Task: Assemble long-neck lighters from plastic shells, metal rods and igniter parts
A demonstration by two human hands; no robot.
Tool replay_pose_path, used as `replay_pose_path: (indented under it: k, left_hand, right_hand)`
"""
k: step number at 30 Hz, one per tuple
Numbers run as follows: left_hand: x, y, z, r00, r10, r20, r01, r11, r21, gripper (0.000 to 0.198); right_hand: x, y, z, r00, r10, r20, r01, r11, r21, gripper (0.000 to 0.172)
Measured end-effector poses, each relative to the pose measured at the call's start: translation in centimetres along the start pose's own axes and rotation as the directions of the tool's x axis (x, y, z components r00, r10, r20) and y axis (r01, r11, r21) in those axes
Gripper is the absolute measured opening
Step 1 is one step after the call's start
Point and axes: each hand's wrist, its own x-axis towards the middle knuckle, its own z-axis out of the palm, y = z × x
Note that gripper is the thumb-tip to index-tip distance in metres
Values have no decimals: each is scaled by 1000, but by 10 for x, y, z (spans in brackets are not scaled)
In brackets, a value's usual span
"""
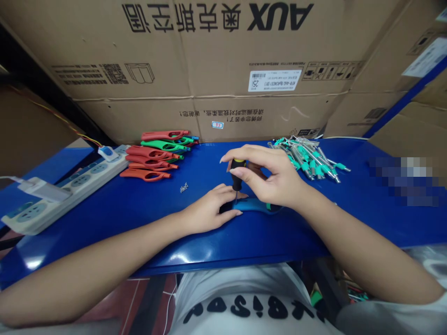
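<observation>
My right hand (270, 174) grips a small screwdriver (237, 174) with a black and yellow handle, held upright with its tip down on a blue plastic handle piece (253, 204) lying on the blue table (139, 209). My left hand (213, 209) rests on the left end of that blue piece, fingers curled over it and pressing it to the table.
A pile of red and green plastic handle shells (157, 153) lies at the back left. A heap of metal parts with teal collars (310, 158) lies at the back right. A white power strip (63, 190) sits at the left. Cardboard boxes (216, 70) wall the back.
</observation>
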Motion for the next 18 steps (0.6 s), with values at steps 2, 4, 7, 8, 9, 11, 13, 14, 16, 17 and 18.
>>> replay_pose_path:
  k: [2, 4, 7, 8, 9, 11, 13, 14, 16, 17, 18]
  left_hand:
    - [0, 0, 1, 1000, -7, -3, 7, 1000, 6, 31]
    - [0, -1, 1, 1000, -10, 0, 10, 1000, 11, 34]
    - [0, -2, 2, 1000, -10, -4, 11, 1000, 17, 36]
    - [1, -2, 3, 1000, -12, -10, 12, 1000, 18, 36]
    - [1, -2, 3, 1000, -14, -17, 15, 1000, 17, 37]
    - [1, -1, 3, 999, -22, -29, 22, 1000, 17, 36]
    - [0, 1, 4, 999, -32, -36, 32, 999, 14, 36]
    - [0, 2, 4, 999, -35, -37, 35, 999, 10, 36]
    - [0, 3, 4, 999, -35, -42, 36, 999, 7, 36]
    - [0, 3, 5, 998, -33, -45, 34, 999, 8, 35]
    - [-1, 3, 5, 998, -31, -50, 31, 999, 10, 34]
  right_hand:
    - [0, 3, 1, 997, -45, -64, 40, 996, -77, 18]
    - [-1, 6, 2, 990, -86, -110, 70, 988, -138, 22]
    - [-2, 8, 2, 990, -87, -112, 70, 986, -150, 24]
    - [-3, 8, 1, 994, -57, -92, 47, 993, -107, 27]
    - [-3, 8, 0, 998, -16, -61, 13, 999, -42, 30]
    - [-2, 8, -2, 998, 62, 4, -62, 993, 101, 34]
    - [-1, 8, -2, 996, 92, 16, -94, 983, 156, 29]
    - [-1, 9, -1, 997, 80, -10, -78, 987, 140, 26]
    - [-1, 9, 1, 997, 14, -74, -10, 998, 62, 19]
    - [-1, 9, 3, 996, -26, -90, 28, 999, 18, 17]
    - [-1, 9, 5, 993, -67, -96, 65, 998, -23, 16]
